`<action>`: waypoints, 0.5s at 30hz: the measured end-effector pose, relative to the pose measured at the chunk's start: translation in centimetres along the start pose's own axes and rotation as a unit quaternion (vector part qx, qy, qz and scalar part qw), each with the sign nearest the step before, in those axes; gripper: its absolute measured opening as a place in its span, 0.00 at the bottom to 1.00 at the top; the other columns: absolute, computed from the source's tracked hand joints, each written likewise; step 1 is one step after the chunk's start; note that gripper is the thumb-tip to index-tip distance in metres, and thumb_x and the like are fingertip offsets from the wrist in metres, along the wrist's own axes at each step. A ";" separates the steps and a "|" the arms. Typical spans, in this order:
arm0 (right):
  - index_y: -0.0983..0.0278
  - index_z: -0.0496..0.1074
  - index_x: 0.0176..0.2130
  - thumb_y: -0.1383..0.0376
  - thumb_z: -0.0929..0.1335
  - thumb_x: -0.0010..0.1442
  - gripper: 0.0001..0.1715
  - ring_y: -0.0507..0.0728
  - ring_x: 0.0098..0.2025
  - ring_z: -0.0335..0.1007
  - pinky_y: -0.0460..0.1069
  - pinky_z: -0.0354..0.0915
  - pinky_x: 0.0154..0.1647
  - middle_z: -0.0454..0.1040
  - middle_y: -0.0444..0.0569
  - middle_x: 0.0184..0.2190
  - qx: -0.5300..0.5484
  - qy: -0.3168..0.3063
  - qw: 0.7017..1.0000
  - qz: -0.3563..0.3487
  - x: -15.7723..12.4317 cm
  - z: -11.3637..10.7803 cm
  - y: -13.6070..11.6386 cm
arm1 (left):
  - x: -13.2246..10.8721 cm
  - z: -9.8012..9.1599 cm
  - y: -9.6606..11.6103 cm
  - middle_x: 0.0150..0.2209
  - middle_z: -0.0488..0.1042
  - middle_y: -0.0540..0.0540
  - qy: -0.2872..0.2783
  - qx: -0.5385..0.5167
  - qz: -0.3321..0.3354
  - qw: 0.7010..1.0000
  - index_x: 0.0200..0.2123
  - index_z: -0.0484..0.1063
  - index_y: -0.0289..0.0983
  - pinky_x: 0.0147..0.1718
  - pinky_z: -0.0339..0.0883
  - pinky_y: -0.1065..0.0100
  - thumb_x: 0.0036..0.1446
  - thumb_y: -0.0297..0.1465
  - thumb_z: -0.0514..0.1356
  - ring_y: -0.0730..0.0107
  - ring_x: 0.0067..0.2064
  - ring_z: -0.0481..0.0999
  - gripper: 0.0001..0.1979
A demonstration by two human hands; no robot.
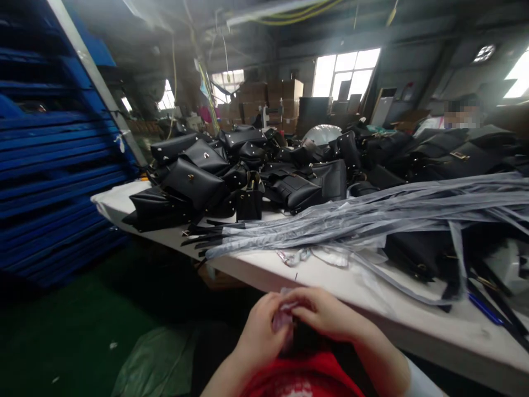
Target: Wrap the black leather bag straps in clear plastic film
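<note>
My left hand (264,328) and my right hand (320,311) meet in front of my body, just off the table's near edge. Both have curled fingers pinching a crumpled piece of thin, pale plastic film (283,320). Much of the film is hidden by the fingers. A small dark tip pokes up above the hands; what it belongs to is unclear. Beyond them, a bundle of black straps in clear plastic sleeves (297,226) lies across the white table (256,270). Small metal hardware (293,256) in clear wrapping rests near the table edge.
Black handbags (194,182) are heaped along the table's far side. A blue pen (485,309) lies at the right. Blue stacked panels (61,165) stand at the left, a green plastic sack (157,361) on the floor. Another person (458,118) is at the far right.
</note>
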State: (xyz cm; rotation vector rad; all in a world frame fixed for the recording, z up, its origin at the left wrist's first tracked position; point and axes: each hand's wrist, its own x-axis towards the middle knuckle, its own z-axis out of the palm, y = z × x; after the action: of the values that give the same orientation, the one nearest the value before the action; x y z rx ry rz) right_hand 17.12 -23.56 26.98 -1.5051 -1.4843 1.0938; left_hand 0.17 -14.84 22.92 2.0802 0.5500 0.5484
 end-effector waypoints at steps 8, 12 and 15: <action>0.63 0.80 0.34 0.57 0.67 0.61 0.15 0.52 0.27 0.71 0.45 0.63 0.29 0.78 0.45 0.27 -0.090 0.086 0.990 0.068 0.2 0.3 2.2 | 0.9 1.3 -0.6 0.39 0.78 0.44 -0.005 -0.008 -0.019 1.000 0.38 0.78 0.37 0.44 0.67 0.67 0.55 0.27 0.60 0.65 0.42 0.75 0.08; 0.63 0.79 0.31 0.56 0.68 0.60 0.15 0.52 0.29 0.71 0.44 0.63 0.30 0.79 0.45 0.28 -0.057 0.082 0.992 0.072 0.1 1.1 2.2 | 0.7 1.5 -0.5 0.33 0.78 0.46 -0.015 -0.044 -0.040 0.998 0.30 0.78 0.36 0.38 0.66 0.70 0.58 0.27 0.57 0.68 0.36 0.76 0.09; 0.63 0.79 0.31 0.59 0.68 0.61 0.13 0.53 0.29 0.72 0.44 0.63 0.31 0.79 0.45 0.28 -0.078 0.087 0.991 0.067 0.6 1.0 2.2 | 0.5 1.2 -1.2 0.29 0.77 0.47 -0.009 -0.070 -0.069 0.995 0.26 0.78 0.36 0.35 0.65 0.71 0.59 0.30 0.58 0.69 0.33 0.75 0.12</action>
State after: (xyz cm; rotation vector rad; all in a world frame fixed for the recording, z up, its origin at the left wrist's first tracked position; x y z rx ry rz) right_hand 16.95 -23.14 24.55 -1.7828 -1.3900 0.9137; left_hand 1.05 -14.73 21.37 1.8972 0.6213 0.4747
